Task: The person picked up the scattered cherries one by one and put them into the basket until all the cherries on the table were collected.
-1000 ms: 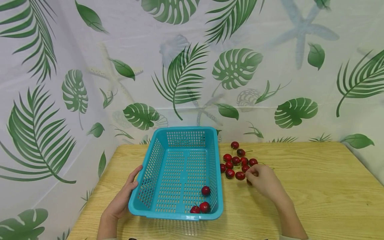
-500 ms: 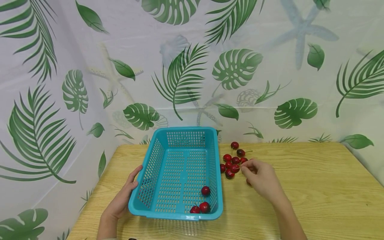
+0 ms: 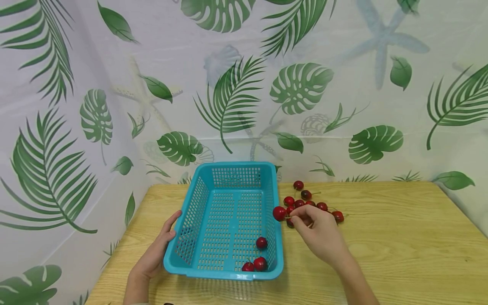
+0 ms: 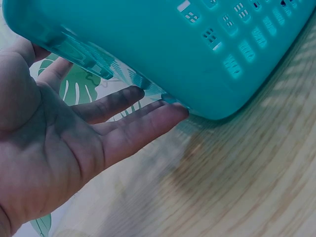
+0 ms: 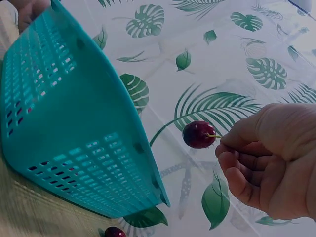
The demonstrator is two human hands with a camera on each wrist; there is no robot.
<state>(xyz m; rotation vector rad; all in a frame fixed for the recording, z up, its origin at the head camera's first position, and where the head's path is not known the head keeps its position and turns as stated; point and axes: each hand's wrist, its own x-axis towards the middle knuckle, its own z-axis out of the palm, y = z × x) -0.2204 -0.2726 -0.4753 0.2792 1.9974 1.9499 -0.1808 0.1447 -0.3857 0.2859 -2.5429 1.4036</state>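
My right hand [image 3: 319, 232] pinches the thin stem of a red cherry [image 3: 279, 213] between thumb and index finger. In the head view the cherry overlaps the right rim of a blue-green plastic basket [image 3: 233, 274]. The right wrist view shows this cherry [image 5: 199, 134] hanging off the fingertips, beside the basket wall [image 5: 94, 98]. My left hand [image 3: 154, 253] rests at the basket's left side; in the left wrist view its fingers [image 4: 143, 126] reach out fairly straight against the outer wall under the rim. Several cherries, one of them here [image 3: 260, 264], lie inside the basket's near right corner.
To the right of the basket, several loose cherries [image 3: 299, 204] cluster on the wooden table [image 3: 411, 245], partly hidden by my right hand. One cherry [image 3: 337, 216] lies at the cluster's right end. A leaf-patterned cloth [image 3: 244, 106] hangs behind the table.
My right hand has picked up a cherry by its stem and moved left with it to the basket's right rim. The left hand and basket have stayed in place.
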